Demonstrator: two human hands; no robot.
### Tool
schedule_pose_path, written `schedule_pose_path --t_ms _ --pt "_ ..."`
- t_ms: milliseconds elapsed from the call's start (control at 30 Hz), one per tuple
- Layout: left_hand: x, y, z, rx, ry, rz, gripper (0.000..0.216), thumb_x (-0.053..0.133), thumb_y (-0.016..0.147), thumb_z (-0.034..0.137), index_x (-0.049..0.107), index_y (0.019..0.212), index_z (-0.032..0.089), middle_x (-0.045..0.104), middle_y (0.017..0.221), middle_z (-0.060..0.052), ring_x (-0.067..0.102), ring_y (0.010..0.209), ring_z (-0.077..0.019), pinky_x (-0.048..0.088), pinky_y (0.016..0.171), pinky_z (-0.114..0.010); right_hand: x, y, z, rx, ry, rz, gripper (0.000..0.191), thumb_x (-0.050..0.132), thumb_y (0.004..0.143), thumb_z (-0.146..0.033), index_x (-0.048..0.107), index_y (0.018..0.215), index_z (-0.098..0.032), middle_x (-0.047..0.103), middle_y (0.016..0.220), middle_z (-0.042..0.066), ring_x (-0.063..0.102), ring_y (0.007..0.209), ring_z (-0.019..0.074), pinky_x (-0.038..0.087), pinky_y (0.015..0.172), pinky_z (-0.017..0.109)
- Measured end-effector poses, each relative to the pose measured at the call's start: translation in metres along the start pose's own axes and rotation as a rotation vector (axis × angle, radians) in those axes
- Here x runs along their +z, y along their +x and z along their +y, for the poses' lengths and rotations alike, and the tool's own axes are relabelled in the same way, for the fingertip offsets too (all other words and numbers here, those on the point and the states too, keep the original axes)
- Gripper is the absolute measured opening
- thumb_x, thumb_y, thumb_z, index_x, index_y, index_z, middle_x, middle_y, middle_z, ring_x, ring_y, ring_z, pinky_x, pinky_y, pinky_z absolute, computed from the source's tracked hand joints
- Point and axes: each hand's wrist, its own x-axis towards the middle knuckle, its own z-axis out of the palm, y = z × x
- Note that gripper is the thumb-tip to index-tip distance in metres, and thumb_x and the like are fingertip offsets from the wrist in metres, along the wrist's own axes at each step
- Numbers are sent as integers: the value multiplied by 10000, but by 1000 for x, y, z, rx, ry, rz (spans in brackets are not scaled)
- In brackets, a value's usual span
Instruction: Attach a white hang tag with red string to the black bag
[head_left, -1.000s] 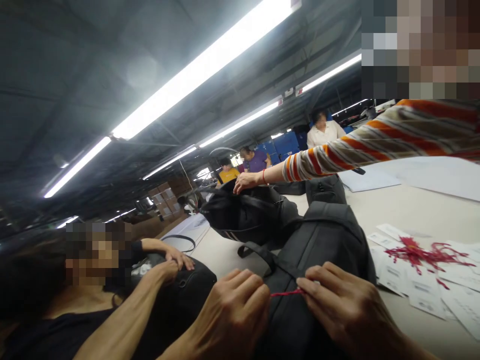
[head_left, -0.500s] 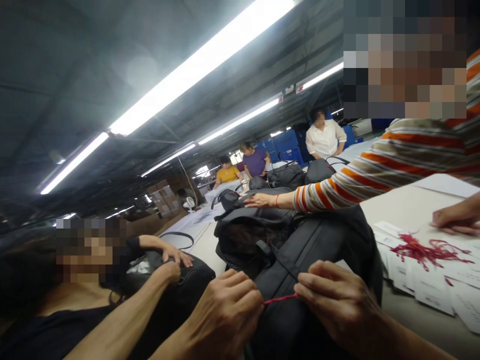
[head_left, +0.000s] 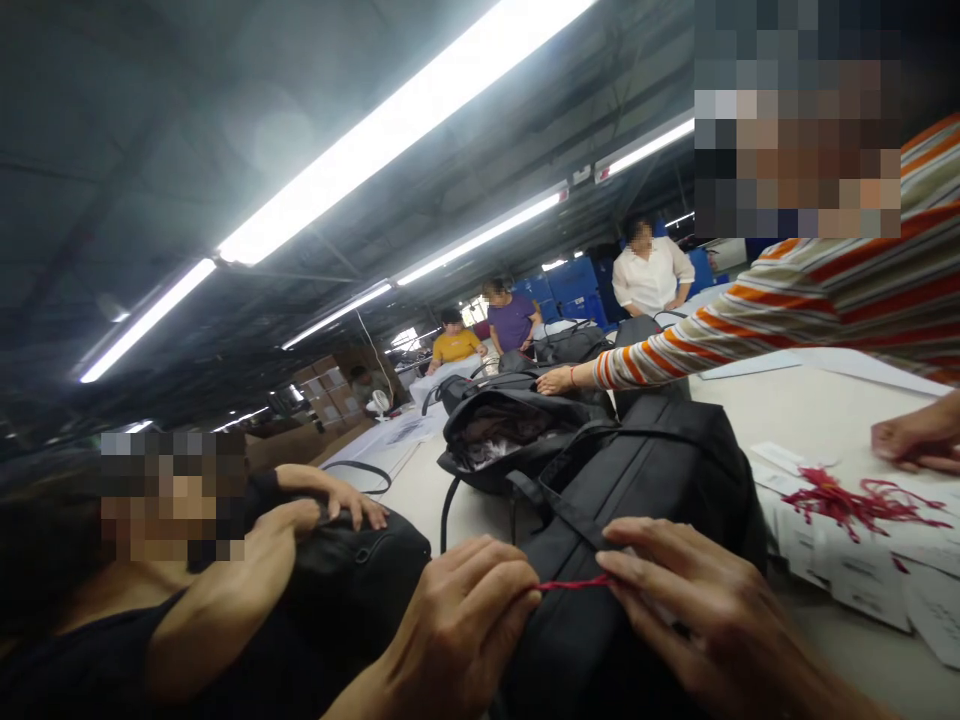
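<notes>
Stretching between the two hands at the near edge of the tabletop, a short red string (head_left: 574, 582) is held taut over the top of a black bag (head_left: 645, 470). Its long axis runs almost level from left to right, and each end is taken up by one hand, so that neither hand is nearer to it than the other. The left hand (head_left: 457, 625) is curled, with its fingertips pressed together on the left end of the string; the right hand (head_left: 694, 610) is laid over the bag, with thumb and forefinger pinched on the right end. The string is seen as thin, bright red and slightly twisted, and only a brief span of it is left bare between the fingers; what lies under the right hand cannot be made out. A loose heap of red strings (head_left: 855, 500) is spread on white paper tags (head_left: 862, 575) toward the right edge of the tabletop, well apart from the held string. Beyond the bag, an open black bag (head_left: 510, 435) is touched by a hand in a striped sleeve (head_left: 750, 330). At the left edge, another dark bag (head_left: 352, 580) is pressed by a seated person's hands.
</notes>
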Motion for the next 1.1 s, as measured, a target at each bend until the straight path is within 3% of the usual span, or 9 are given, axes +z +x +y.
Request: schedule_pose_path --t_ms 100,200,433,567,667,767,867,967,1100 --pt "2 2 2 -56 -24 77 174 579 879 65 615 1009 174 680 885 -51 638 835 -152 532 776 -276 -1 -3 -3 -4 -68 38 259 546 903 -139 674 1124 -181 715 1041 93 671 945 225 554 815 344" --pt "4 5 0 -162 -68 107 143 592 880 93 633 987 179 685 902 -46 654 856 -143 540 789 -254 -2 -1 -5 58 -53 21 210 550 891 -130 656 1066 -175 700 1020 92 657 937 235 537 819 365" --pt "4 3 -8 -291 -148 111 109 561 870 102 631 868 185 689 844 -23 662 799 -140 541 734 -245 -1 10 4 326 308 -201 145 589 854 -142 600 988 -196 621 958 42 624 828 151 524 704 239" --pt "-16 -13 -31 -481 -183 331 223 464 854 84 539 674 192 655 726 3 633 688 -134 527 664 -246 1 6 12 359 379 -190 144 599 843 -137 610 970 -206 605 955 31 609 780 130 518 707 221" --pt "-27 -30 -46 -635 -255 422 180 502 833 136 562 672 190 666 741 -6 634 693 -150 542 655 -255 5 2 15 334 385 -166 149 615 847 -148 624 982 -210 609 957 33 617 811 139 519 729 228" --pt "-19 -43 -46 -683 -288 319 110 551 836 188 629 759 178 693 801 -36 663 751 -174 563 682 -268 13 0 12 297 360 -111 178 618 866 -165 631 1036 -217 615 992 41 629 872 151 524 774 242" --pt "2 -49 -30 -640 -257 190 127 573 878 254 666 935 189 713 955 -67 683 915 -209 575 818 -327 19 -5 5 273 257 -44 249 616 895 -213 611 1143 -223 618 1077 61 630 978 182 530 846 279" --pt "23 -50 -14 -573 -255 85 328 635 865 362 623 1164 230 656 1217 -106 617 1152 -263 526 988 -438 17 -14 0 279 108 4 386 642 903 -313 560 1269 -222 600 1193 100 590 1116 246 504 956 373" --pt "41 -49 -4 -536 -288 40 572 706 792 486 565 1294 253 531 1402 -145 505 1304 -330 465 1055 -540 5 -32 -1 379 19 -13 491 665 878 -433 531 1307 -235 598 1212 98 587 1130 269 510 959 396"
